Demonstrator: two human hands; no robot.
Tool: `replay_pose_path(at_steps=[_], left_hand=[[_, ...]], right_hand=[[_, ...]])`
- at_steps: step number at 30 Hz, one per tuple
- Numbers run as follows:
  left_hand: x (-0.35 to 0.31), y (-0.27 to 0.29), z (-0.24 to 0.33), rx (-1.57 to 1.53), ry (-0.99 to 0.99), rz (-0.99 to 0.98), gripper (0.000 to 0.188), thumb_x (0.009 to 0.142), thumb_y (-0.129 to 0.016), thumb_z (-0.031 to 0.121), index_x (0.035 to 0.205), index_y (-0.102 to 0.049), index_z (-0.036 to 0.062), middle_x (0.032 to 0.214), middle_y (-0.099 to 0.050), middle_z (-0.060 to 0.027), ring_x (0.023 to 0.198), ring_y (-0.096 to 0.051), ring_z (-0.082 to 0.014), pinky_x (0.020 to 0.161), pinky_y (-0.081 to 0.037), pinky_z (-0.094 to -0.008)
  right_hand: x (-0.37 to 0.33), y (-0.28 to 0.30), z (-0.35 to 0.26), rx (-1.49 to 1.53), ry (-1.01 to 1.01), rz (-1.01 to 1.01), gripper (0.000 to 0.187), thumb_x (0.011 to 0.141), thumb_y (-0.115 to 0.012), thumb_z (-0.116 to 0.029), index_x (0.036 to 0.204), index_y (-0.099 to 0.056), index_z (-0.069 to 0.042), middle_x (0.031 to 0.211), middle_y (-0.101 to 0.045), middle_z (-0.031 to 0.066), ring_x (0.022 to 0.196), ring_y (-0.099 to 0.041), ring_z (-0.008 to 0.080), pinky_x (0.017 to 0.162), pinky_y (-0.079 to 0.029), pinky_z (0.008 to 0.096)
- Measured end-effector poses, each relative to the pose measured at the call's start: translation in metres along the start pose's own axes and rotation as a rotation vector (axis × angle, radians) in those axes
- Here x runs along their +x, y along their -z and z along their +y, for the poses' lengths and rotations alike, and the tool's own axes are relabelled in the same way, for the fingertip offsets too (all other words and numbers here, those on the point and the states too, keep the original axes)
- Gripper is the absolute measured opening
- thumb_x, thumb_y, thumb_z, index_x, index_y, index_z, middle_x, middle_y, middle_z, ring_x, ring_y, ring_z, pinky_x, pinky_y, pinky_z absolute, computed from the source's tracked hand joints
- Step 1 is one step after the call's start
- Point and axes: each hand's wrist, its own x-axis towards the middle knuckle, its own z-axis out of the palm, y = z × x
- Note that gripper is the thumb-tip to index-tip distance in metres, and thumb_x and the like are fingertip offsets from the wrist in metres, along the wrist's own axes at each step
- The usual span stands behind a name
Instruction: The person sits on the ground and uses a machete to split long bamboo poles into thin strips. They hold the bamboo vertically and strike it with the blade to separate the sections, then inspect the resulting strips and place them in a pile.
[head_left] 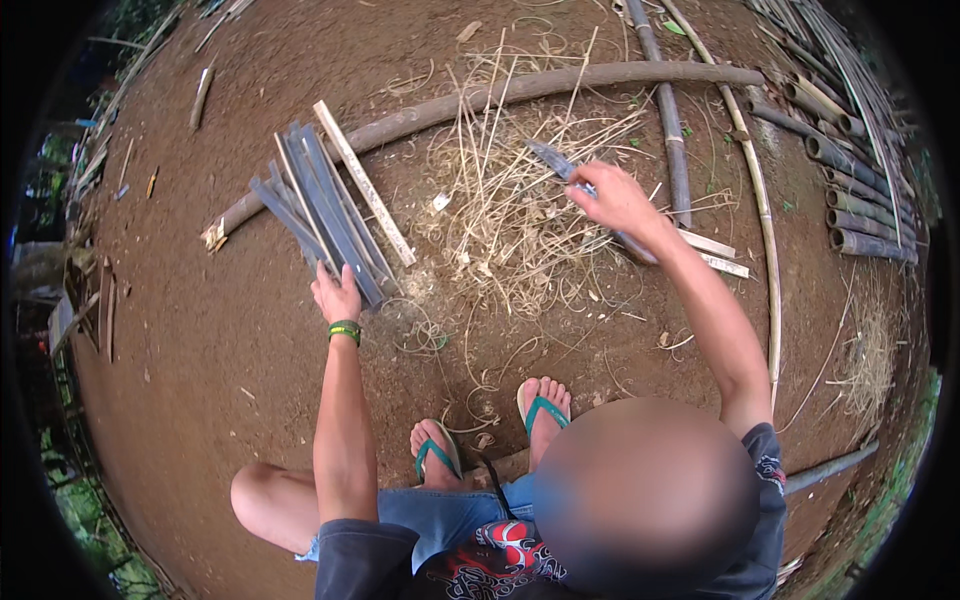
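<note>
My left hand [338,296], with a green and yellow band at the wrist, is at the near end of a pile of split bamboo strips [325,200]. Its thumb and fingers lie on either side of a strip's end. The strips are dark on one face and pale on the other, and lean across a long pole [420,117]. Further right, my right hand [612,198] is closed round a knife, its grey blade [550,160] pointing away to the left. The hand hides the knife's handle. Below it lies a heap of thin pale bamboo shavings [520,230].
A dark bamboo pole [672,150] crosses the long pole at right, beside a thin pale pole [757,190]. Pale split pieces [715,250] lie near my right forearm. Cut bamboo lengths [860,215] are stacked far right. My sandalled feet [545,408] are near the heap, on brown soil.
</note>
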Motion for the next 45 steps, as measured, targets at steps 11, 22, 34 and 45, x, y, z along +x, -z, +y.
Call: replay_pose_path(at_steps=[11,22,34,45], left_hand=[[-0.045,-0.031,0.033,0.316,-0.312,0.273,0.072,0.093,-0.066,0.035,0.154,-0.037,0.0104,0.148,-0.04,-0.023,0.139,-0.036,-0.0417,0.115,-0.026,-0.0562],[-0.133,-0.102,0.168,-0.069,-1.028,-0.162,0.077,0.09,-0.067,0.039,0.151,-0.037,0.0021,0.145,-0.041,-0.0227,0.142,-0.032,-0.0391,0.119,-0.022,-0.0569],[-0.121,-0.185,0.236,0.598,-1.67,-0.412,0.063,0.1,-0.05,0.036,0.158,-0.03,0.0249,0.168,-0.017,-0.011,0.156,-0.011,-0.0288,0.123,-0.005,-0.0607],[-0.026,-0.088,0.257,0.426,-1.421,-0.383,0.075,0.089,-0.065,0.036,0.156,-0.035,0.0229,0.164,-0.025,-0.0165,0.152,-0.02,-0.0383,0.122,-0.012,-0.0618]], right_hand=[[-0.101,-0.124,0.131,-0.216,-0.42,0.259,0.036,0.08,-0.069,-0.018,0.11,-0.061,0.0,0.113,-0.062,0.0197,0.111,-0.06,0.0366,0.099,-0.042,0.0507],[-0.254,-0.174,0.058,0.212,-0.86,0.818,0.026,0.085,-0.068,-0.017,0.102,-0.058,-0.001,0.091,-0.062,0.0206,0.089,-0.062,0.0431,0.08,-0.047,0.0513],[-0.303,-0.159,0.121,-0.125,-1.11,0.873,0.055,0.087,-0.07,-0.021,0.133,-0.049,-0.003,0.128,-0.048,0.0213,0.122,-0.048,0.0409,0.102,-0.04,0.0513],[-0.198,-0.077,0.265,-0.404,-0.869,0.172,0.058,0.082,-0.059,-0.002,0.138,-0.052,-0.012,0.145,-0.045,0.0157,0.139,-0.04,0.0344,0.118,-0.03,0.0565]])
